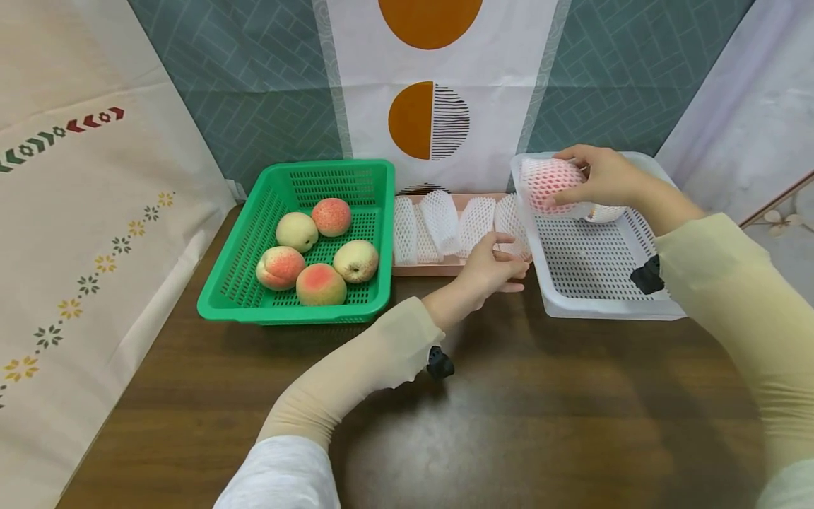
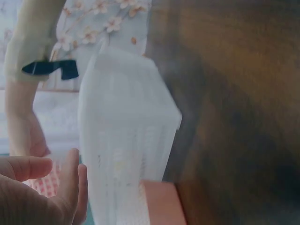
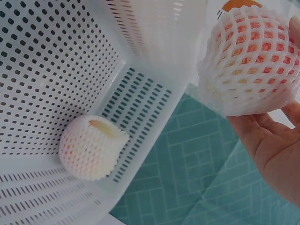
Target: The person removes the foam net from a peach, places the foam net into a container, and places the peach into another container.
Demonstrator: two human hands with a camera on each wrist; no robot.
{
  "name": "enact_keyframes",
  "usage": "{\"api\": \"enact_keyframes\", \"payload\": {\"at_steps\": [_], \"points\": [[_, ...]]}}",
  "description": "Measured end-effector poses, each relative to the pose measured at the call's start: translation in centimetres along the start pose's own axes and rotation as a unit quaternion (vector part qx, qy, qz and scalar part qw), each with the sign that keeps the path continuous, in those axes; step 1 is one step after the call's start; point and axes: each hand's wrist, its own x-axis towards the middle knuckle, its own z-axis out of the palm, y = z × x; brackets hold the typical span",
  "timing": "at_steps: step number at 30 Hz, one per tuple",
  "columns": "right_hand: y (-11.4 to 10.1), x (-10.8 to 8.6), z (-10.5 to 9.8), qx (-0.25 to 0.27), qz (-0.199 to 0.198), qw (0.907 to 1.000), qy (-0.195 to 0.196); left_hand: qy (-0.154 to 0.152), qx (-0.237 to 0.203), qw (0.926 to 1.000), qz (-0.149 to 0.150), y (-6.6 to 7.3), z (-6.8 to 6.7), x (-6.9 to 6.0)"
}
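Observation:
My right hand (image 1: pixel 607 178) grips a peach in a white foam net (image 1: pixel 552 185) above the left rim of the white basket (image 1: pixel 613 309). In the right wrist view, red and pale skin shows through the mesh of this netted peach (image 3: pixel 253 61). A second netted peach (image 3: pixel 89 150) lies inside the basket. My left hand (image 1: pixel 492 268) hovers by the right end of a pink tray (image 1: pixel 439 270), beside the nearest foam net (image 1: pixel 509 218). Its fingers are loosely extended and hold nothing. In the left wrist view, the left hand (image 2: pixel 51 192) appears left of the basket wall.
A green basket (image 1: pixel 305 312) with several bare peaches (image 1: pixel 322 285) stands on the left. Several flattened foam nets (image 1: pixel 440 223) lie in the pink tray between the baskets. A patterned cloth (image 1: pixel 280 92) hangs behind, and the brown table (image 1: pixel 445 438) spreads in front.

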Motion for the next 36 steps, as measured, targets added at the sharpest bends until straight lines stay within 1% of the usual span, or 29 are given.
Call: {"api": "enact_keyframes", "payload": {"at_steps": [3, 6, 10, 13, 15, 17, 21, 26, 29, 33, 36], "points": [[-0.6, -0.4, 0.2, 0.006, -0.002, 1.0000, -0.007, 0.020, 0.008, 0.9997, 0.006, 0.4, -0.9, 0.0], [-1.2, -0.9, 0.5, 0.010, -0.015, 0.9998, -0.005, 0.035, 0.010, 0.9992, 0.017, 0.7, -1.7, 0.0], [-1.8, -1.4, 0.9, 0.014, -0.037, 0.9992, 0.000, 0.054, -0.010, 0.9979, 0.035, 1.1, -2.5, 0.1], [-2.0, -1.6, 1.4, 0.018, -0.053, 0.9984, 0.000, 0.070, -0.029, 0.9963, 0.040, 1.4, -3.0, 0.1], [-2.2, -1.8, 1.6, 0.017, -0.061, 0.9980, 0.003, 0.076, -0.039, 0.9955, 0.041, 1.5, -3.2, 0.1], [-2.3, -2.0, 1.9, 0.018, -0.066, 0.9976, 0.005, 0.075, -0.052, 0.9948, 0.044, 1.6, -3.4, 0.1], [-2.7, -2.7, 2.5, 0.010, -0.073, 0.9973, 0.004, 0.061, -0.067, 0.9944, 0.055, 1.6, -3.5, 0.1], [-3.6, -3.4, 3.7, 0.003, -0.105, 0.9945, -0.002, 0.050, -0.084, 0.9941, 0.047, 1.4, -3.5, 0.0], [-3.9, -3.9, 4.3, 0.005, -0.111, 0.9938, -0.003, 0.043, -0.091, 0.9940, 0.042, 1.1, -3.4, -0.2], [-4.0, -4.6, 5.1, 0.009, -0.109, 0.9940, -0.003, 0.039, -0.083, 0.9952, 0.033, 0.7, -3.1, -0.7], [-4.1, -5.1, 5.5, 0.013, -0.117, 0.9931, 0.003, 0.042, -0.070, 0.9961, 0.034, 0.5, -3.0, -1.1]]}}
